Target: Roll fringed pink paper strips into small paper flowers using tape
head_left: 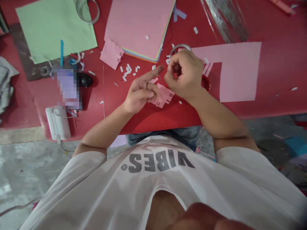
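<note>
My left hand (142, 92) has its index finger stretched out, while its thumb and other fingers close on a small pink paper piece with notched edges (165, 95). Close beside that fingertip, my right hand (188, 73) is curled with thumb and fingertips together. Whatever it pinches is too small or hidden to make out. Behind the right hand shows the rim of a tape roll (180, 45), partly covered. A red rounded object (206, 83) peeks out by the right wrist. Small white paper scraps (128, 68) lie scattered in front of my left hand.
A stack of coloured sheets (141, 25) lies ahead, with another notched pink piece (111, 53) at its corner. Cut pink paper (240, 73) is to the right. Leftward are a green sheet (55, 28), a second tape roll (92, 12) and a white power bank (58, 123).
</note>
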`<state>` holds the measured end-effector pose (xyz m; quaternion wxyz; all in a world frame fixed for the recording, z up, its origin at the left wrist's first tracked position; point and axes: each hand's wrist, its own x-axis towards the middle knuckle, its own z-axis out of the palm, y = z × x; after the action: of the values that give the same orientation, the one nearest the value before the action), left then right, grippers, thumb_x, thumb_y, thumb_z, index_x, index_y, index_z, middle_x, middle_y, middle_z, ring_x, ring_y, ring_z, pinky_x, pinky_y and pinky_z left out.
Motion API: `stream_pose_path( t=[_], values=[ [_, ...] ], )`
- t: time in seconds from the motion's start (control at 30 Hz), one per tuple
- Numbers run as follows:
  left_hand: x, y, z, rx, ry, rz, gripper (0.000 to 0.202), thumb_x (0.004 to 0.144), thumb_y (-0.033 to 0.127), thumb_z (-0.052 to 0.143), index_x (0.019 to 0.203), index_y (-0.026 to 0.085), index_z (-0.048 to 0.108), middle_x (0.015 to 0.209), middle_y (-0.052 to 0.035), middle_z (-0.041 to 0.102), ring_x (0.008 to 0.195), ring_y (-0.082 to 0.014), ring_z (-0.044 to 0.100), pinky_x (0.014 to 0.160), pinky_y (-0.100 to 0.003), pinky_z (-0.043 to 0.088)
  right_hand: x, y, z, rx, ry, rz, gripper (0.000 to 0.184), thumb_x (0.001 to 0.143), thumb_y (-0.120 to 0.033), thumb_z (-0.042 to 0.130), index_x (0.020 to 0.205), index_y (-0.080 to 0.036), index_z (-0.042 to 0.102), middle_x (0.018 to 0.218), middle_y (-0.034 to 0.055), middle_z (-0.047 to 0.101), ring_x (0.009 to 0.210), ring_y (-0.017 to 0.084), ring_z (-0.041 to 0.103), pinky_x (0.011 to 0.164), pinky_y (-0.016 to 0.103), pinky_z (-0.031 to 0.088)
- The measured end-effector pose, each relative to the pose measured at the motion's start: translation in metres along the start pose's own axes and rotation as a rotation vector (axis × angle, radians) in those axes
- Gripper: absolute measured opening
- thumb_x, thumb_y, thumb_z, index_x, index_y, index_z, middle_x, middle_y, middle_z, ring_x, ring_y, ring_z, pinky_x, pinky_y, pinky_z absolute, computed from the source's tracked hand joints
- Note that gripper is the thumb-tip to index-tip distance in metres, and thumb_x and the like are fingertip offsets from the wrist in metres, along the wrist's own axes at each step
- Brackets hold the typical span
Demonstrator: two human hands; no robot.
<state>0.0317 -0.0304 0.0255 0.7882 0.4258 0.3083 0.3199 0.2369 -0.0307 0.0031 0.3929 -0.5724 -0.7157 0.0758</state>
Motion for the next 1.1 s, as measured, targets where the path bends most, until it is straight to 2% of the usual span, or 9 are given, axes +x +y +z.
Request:
stream_pose_path(
  t=[0.1, 0.23, 0.3, 0.4, 0.47, 0.6, 0.73, 0.83, 1.1],
  values=[
    [0.001, 0.003, -0.001, -0.023, -0.007, 0.037, 0.069, 0.078, 0.034, 0.065, 0.144, 0.018, 0.054, 0.067, -0.0011, 0.073, 0.046, -0.0119, 0.055, 0.042, -0.025, 0.036, 0.000, 0.006, 0.002, 0.034, -0.016, -0.038, 0.008, 0.094, -0.036, 0.057, 0.093, -0.029, 0.058, 0.086, 0.0009, 0.063, 0.079, 0.020, 0.060, 0.079, 0.042, 0.054],
    [0.004, -0.001, -0.005, -0.013, -0.066, 0.094, 0.070, 0.075, 0.031, 0.064, 0.143, 0.016, 0.056, 0.068, -0.0015, 0.074, 0.045, -0.0099, 0.051, 0.041, -0.023, 0.031, -0.002, 0.006, 0.006, 0.079, -0.069, -0.088, 0.014, 0.100, -0.039, 0.053, 0.100, -0.029, 0.063, 0.090, 0.0010, 0.068, 0.083, 0.019, 0.063, 0.083, 0.039, 0.053],
    [0.005, -0.005, -0.007, 0.007, -0.109, 0.107, 0.076, 0.074, 0.028, 0.066, 0.147, 0.016, 0.051, 0.069, -0.0014, 0.075, 0.044, -0.0100, 0.053, 0.042, -0.023, 0.033, -0.003, 0.003, 0.007, 0.093, -0.063, -0.105, 0.016, 0.101, -0.039, 0.053, 0.099, -0.028, 0.063, 0.089, 0.0012, 0.069, 0.081, 0.018, 0.063, 0.081, 0.038, 0.052],
    [0.004, -0.010, -0.009, 0.062, -0.140, 0.098, 0.086, 0.071, 0.021, 0.070, 0.153, 0.017, 0.043, 0.073, -0.0015, 0.077, 0.052, -0.0150, 0.066, 0.047, -0.024, 0.043, -0.002, -0.001, 0.006, 0.083, -0.037, -0.089, 0.015, 0.100, -0.036, 0.051, 0.095, -0.026, 0.062, 0.086, 0.0019, 0.067, 0.078, 0.019, 0.062, 0.077, 0.038, 0.051],
    [0.003, -0.011, -0.010, 0.077, -0.117, 0.079, 0.088, 0.068, 0.017, 0.071, 0.152, 0.017, 0.046, 0.077, -0.0025, 0.077, 0.056, -0.0180, 0.070, 0.049, -0.025, 0.048, -0.001, -0.002, 0.006, 0.069, -0.047, -0.074, 0.012, 0.099, -0.033, 0.053, 0.091, -0.027, 0.059, 0.084, 0.0022, 0.065, 0.078, 0.020, 0.062, 0.075, 0.038, 0.050],
    [0.004, -0.011, -0.011, 0.054, -0.047, 0.021, 0.080, 0.066, 0.013, 0.072, 0.144, 0.016, 0.056, 0.085, -0.0054, 0.078, 0.058, -0.0194, 0.072, 0.045, -0.023, 0.046, 0.000, -0.002, 0.003, 0.052, -0.083, -0.062, 0.007, 0.093, -0.027, 0.057, 0.086, -0.028, 0.057, 0.084, 0.0023, 0.062, 0.079, 0.021, 0.062, 0.073, 0.038, 0.049],
    [0.006, -0.012, -0.010, 0.020, -0.054, 0.035, 0.072, 0.071, 0.016, 0.066, 0.143, 0.018, 0.057, 0.074, -0.0012, 0.075, 0.052, -0.0170, 0.069, 0.045, -0.021, 0.043, 0.001, -0.003, 0.001, 0.070, -0.045, -0.071, 0.006, 0.088, -0.026, 0.059, 0.083, -0.027, 0.055, 0.084, 0.0024, 0.059, 0.076, 0.021, 0.059, 0.072, 0.038, 0.049],
    [0.005, -0.010, -0.006, -0.009, -0.042, 0.052, 0.070, 0.071, 0.018, 0.066, 0.140, 0.019, 0.060, 0.065, 0.0001, 0.072, 0.047, -0.0147, 0.064, 0.043, -0.021, 0.040, 0.001, -0.004, 0.000, 0.088, -0.006, -0.078, 0.009, 0.086, -0.027, 0.060, 0.081, -0.026, 0.053, 0.079, 0.0022, 0.056, 0.075, 0.021, 0.057, 0.072, 0.038, 0.049],
    [0.006, -0.004, -0.004, 0.061, 0.025, 0.103, 0.051, 0.079, 0.032, 0.071, 0.127, 0.016, 0.069, 0.062, -0.0016, 0.070, 0.047, -0.0125, 0.060, 0.044, -0.022, 0.035, 0.003, 0.000, 0.000, 0.126, -0.008, -0.095, 0.010, 0.087, -0.027, 0.063, 0.082, -0.026, 0.055, 0.076, 0.0010, 0.056, 0.072, 0.019, 0.055, 0.073, 0.040, 0.051]
  ],
)
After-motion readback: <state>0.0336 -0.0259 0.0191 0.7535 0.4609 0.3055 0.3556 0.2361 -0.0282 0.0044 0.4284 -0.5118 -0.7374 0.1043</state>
